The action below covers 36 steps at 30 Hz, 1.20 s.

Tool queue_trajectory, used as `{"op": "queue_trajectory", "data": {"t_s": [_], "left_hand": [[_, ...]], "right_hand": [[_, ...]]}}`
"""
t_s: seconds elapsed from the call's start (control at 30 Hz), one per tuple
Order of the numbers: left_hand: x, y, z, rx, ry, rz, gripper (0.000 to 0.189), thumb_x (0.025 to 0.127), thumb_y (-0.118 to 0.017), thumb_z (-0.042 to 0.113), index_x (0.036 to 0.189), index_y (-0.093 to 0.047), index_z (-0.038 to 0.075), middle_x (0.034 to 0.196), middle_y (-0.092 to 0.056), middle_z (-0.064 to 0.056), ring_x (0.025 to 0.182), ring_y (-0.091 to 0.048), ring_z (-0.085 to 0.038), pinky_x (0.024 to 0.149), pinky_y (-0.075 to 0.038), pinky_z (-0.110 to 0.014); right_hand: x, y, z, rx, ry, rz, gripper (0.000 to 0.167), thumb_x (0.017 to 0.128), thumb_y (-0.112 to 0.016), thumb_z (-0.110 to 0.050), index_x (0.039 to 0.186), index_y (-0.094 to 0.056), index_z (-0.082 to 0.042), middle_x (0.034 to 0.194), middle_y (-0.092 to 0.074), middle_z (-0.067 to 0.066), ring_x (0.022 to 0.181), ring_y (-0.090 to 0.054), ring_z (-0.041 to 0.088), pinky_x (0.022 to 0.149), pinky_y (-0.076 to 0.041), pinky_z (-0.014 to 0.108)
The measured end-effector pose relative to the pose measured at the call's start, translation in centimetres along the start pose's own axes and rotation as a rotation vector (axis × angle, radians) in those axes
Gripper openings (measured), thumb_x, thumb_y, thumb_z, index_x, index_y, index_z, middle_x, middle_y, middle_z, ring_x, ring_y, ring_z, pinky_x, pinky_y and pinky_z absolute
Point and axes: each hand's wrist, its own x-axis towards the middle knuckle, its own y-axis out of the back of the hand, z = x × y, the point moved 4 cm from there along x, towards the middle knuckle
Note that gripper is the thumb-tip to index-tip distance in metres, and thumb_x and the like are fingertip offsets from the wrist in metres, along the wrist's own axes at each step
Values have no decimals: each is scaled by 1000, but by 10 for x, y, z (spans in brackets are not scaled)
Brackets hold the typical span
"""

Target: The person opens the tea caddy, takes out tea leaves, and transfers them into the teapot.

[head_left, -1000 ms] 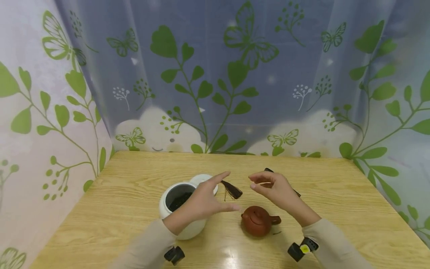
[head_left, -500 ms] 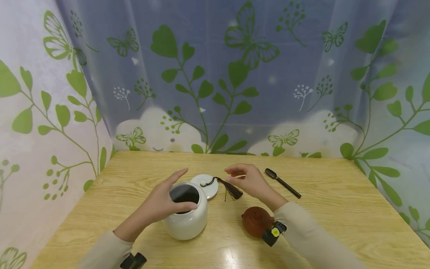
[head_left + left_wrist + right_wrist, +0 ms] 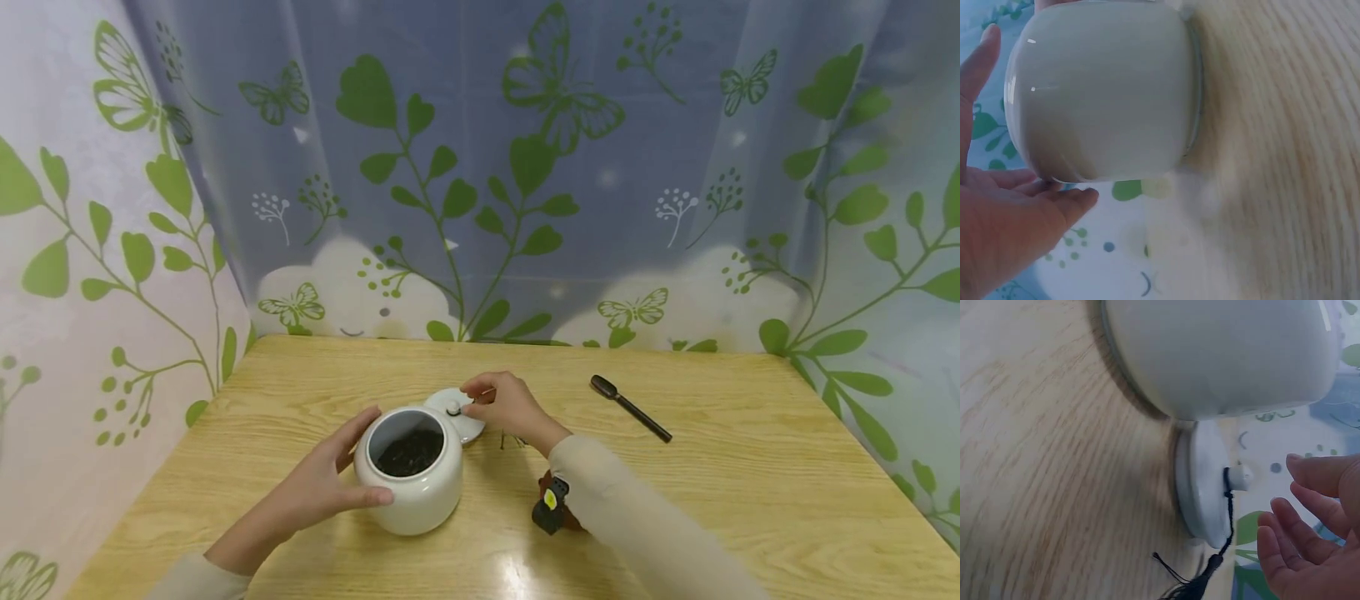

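Observation:
A white ceramic jar (image 3: 420,504) stands without its lid, dark leaves (image 3: 411,452) inside it. My left hand (image 3: 318,487) lies around the jar's left side, thumb toward the front. In the left wrist view, the fingers (image 3: 1075,203) appear to touch the jar, while its thumb stands apart from the wall. Behind the jar, the white lid (image 3: 471,428) lies knob up on the table, with a dark tassel (image 3: 1194,584) on its knob. My right hand (image 3: 513,408) hovers over the lid; in the right wrist view its loosely bent fingers are apart from the knob (image 3: 1241,478).
A reddish-brown teapot (image 3: 545,481) sits at front centre, mostly hidden by my right wrist and its strap device (image 3: 549,508). A dark long-handled scoop (image 3: 632,408) lies at the right. Patterned curtains (image 3: 480,208) stand behind the wooden table (image 3: 750,483).
My left hand has moved left and down, across the jar's mouth to its left side. My right hand has moved left from near the scoop to the lid, and its forearm now covers the teapot.

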Motion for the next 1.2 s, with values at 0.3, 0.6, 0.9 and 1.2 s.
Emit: {"op": "queue_trajectory", "data": {"t_s": [0.3, 0.6, 0.9, 1.2], "left_hand": [[-3, -3, -10, -81, 14, 2, 98, 67, -83, 17, 143, -24, 2, 143, -32, -16, 128, -31, -30, 102, -21, -44], [-1, -5, -14, -120, 31, 3, 97, 66, -84, 15, 143, -26, 5, 142, -34, -13, 128, -32, -26, 101, -21, -40], [0, -5, -13, -132, 24, 3, 96, 66, -84, 14, 143, -27, 6, 141, -35, -13, 128, -32, -26, 101, -21, -39], [1, -5, -14, -145, 17, -3, 95, 67, -83, 13, 143, -27, 6, 142, -34, -13, 129, -30, -26, 99, -25, -20]], "right_hand": [[14, -25, 4, -52, 9, -9, 28, 79, -72, -6, 106, -65, 1, 95, -64, 11, 85, -60, 23, 71, -49, 30], [21, -33, 10, -70, -43, 15, 23, 79, -72, -6, 101, -67, 1, 89, -64, 8, 80, -58, 17, 67, -48, 26], [23, -34, 11, -97, -20, 49, 17, 79, -71, -6, 95, -69, -1, 83, -63, 6, 75, -56, 16, 62, -48, 26], [23, -33, 13, -84, -7, 79, 14, 78, -72, -6, 92, -70, -2, 78, -62, 2, 71, -55, 14, 59, -47, 25]]}}
